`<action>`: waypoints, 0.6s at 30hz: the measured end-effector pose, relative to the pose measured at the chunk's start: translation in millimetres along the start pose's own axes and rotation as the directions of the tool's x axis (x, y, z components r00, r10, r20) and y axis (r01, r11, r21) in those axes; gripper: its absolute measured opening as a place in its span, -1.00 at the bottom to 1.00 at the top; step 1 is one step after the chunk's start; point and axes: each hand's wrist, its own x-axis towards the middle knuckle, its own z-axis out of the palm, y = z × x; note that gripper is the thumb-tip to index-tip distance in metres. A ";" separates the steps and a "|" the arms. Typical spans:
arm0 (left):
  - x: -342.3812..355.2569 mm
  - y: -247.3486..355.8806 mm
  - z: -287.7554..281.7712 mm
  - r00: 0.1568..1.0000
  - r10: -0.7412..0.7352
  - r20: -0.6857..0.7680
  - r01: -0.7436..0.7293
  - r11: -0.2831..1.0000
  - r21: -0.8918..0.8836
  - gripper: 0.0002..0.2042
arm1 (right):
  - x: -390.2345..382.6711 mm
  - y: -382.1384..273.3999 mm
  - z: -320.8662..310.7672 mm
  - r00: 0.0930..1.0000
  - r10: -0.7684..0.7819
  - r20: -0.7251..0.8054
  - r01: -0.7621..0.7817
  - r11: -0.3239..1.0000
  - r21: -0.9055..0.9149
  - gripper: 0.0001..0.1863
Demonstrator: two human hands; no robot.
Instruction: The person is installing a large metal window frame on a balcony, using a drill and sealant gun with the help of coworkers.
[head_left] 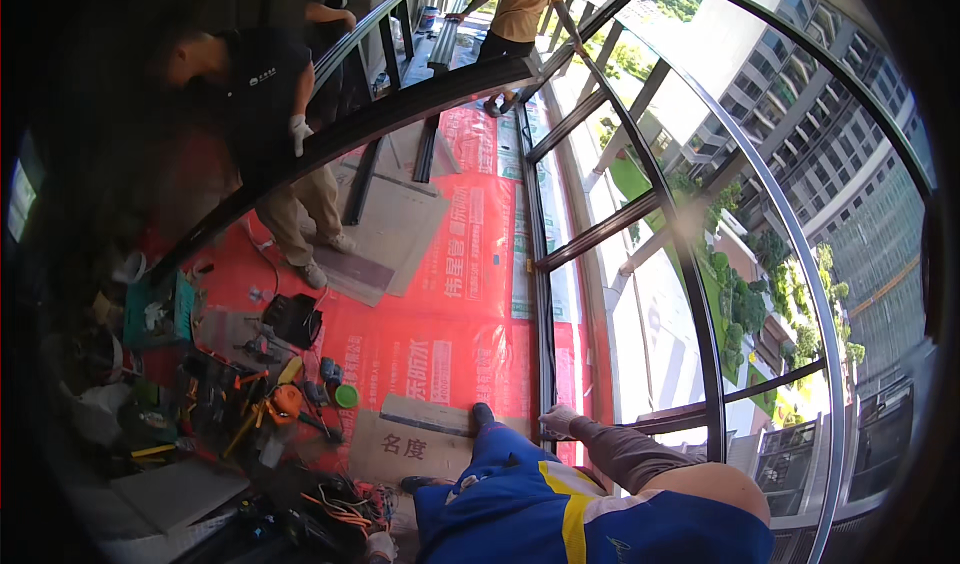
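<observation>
My right hand (pixel 560 421), in a pale glove, is closed at the lower end of the long dark metal upright (pixel 541 314) of a large window frame. My right arm reaches out to it in a dark sleeve. At the bottom edge my left hand (pixel 381 544), also gloved, is low beside a tangle of orange and dark cables (pixel 345 504); its fingers are too small and dim to read. A long dark beam (pixel 400 109) slants across the upper left, and a co-worker's gloved hand (pixel 300 132) is on it.
Red printed sheeting (pixel 470 264) covers the floor, with cardboard (pixel 400 449) near my feet. Tools and an orange power tool (pixel 288 400) lie at left by a teal crate (pixel 160 309). Another person (pixel 515 9) stands at the far end; a metal rail (pixel 800 244) curves at right.
</observation>
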 end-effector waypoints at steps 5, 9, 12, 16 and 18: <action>28.0 80.3 -2.0 0.906 -0.278 -0.320 0.121 0.893 -0.433 -0.83 | 71.2 52.9 -35.1 0.945 -0.326 0.038 0.327 0.929 -0.174 -0.83; 59.7 185.8 -28.0 0.765 -0.478 -0.432 0.032 0.698 -0.716 -0.78 | 87.7 43.7 -59.6 0.941 -0.339 -0.006 0.334 0.932 -0.142 -0.84; 78.8 251.0 -2.1 0.845 -0.316 -0.431 0.052 0.852 -0.521 -0.74 | 108.8 65.3 -72.6 0.972 -0.234 0.014 0.230 0.964 0.134 -0.81; 121.9 291.1 33.4 0.855 0.058 -0.515 -0.133 0.985 -0.109 -0.69 | 175.5 163.3 -109.1 0.954 -0.192 0.228 0.161 0.976 0.150 -0.80; 133.6 286.6 35.3 0.803 0.104 -0.586 -0.159 0.986 -0.042 -0.68 | 201.7 162.6 -117.8 0.842 -0.490 0.226 0.443 0.867 0.227 -0.76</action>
